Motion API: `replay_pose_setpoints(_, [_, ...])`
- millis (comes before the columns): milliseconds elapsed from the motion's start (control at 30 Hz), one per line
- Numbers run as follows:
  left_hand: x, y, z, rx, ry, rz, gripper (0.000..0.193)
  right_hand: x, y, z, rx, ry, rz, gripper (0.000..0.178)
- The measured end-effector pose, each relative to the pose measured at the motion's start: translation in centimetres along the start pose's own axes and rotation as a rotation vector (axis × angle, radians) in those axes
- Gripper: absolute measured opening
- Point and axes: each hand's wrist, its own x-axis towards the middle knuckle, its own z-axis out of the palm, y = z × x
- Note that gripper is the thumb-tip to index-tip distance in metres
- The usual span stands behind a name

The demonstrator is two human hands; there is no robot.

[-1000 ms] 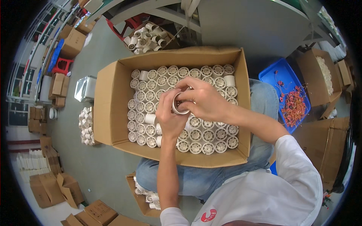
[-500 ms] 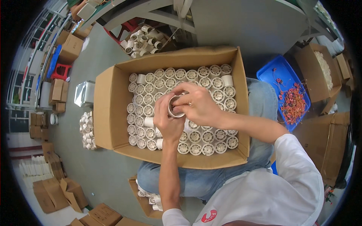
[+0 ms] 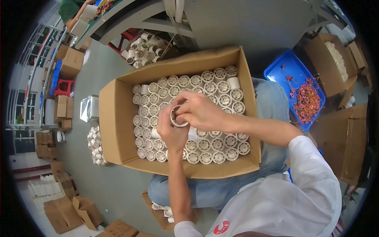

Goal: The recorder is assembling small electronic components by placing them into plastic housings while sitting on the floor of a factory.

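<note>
My left hand [image 3: 169, 130] is wrapped round a short white plastic cylinder [image 3: 172, 117], its open end facing up. The bent fingers of my right hand [image 3: 205, 112] reach into that opening, pressed together; whatever they pinch inside is hidden. Both hands are over a cardboard box [image 3: 108, 122] resting across my legs. Rows of similar white cylinders [image 3: 205, 157] fill the box, most showing slotted round ends. A few lie on their sides, among them one white cylinder [image 3: 233, 83] near the far right corner.
On the right lies a blue tray [image 3: 276, 75] with a tangle of red-orange wired parts [image 3: 308, 102]. A box of loose cylinders [image 3: 144, 49] stands beyond, beside a grey table panel [image 3: 237, 31]. More cylinders [image 3: 96, 146] are heaped on the floor at left. A person's arm [image 3: 75, 19] shows far left.
The whole view has shifted and turned slightly. My hands keep nearly the same hold, with the right fingers still inside the cylinder, which appears a little further left.
</note>
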Motion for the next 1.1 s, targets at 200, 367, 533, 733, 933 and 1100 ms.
replay_pose_setpoints(200, [-0.1,-1.1,0.4,-0.119,-0.109,-0.232,0.077,0.2,-1.2,-1.9,-0.134,-0.113,-0.019,0.037])
replay_pose_setpoints(367, [0.3,-0.3,1.5,-0.086,-0.17,-0.054,0.093,1.0,-1.1,-4.9,-0.179,0.222,-0.105,0.03])
replay_pose_setpoints(533, [-4.4,-4.4,1.6,0.328,-0.732,-0.395,0.076,8.6,-3.0,-14.0,0.073,0.93,-0.568,0.039])
replay_pose_setpoints(733, [-5.7,-4.9,3.5,0.561,-1.302,-0.624,0.071,22.9,0.2,-24.7,-0.585,1.166,-0.418,0.062])
replay_pose_setpoints(933, [-5.3,-4.9,4.1,0.582,-1.36,-0.532,0.073,26.5,4.1,-26.8,-0.754,0.634,-0.064,0.075])
replay_pose_setpoints(1100, [-5.2,-5.4,4.6,0.516,-1.344,-0.506,0.071,27.1,5.8,-29.5,-0.893,0.68,-0.163,0.087])
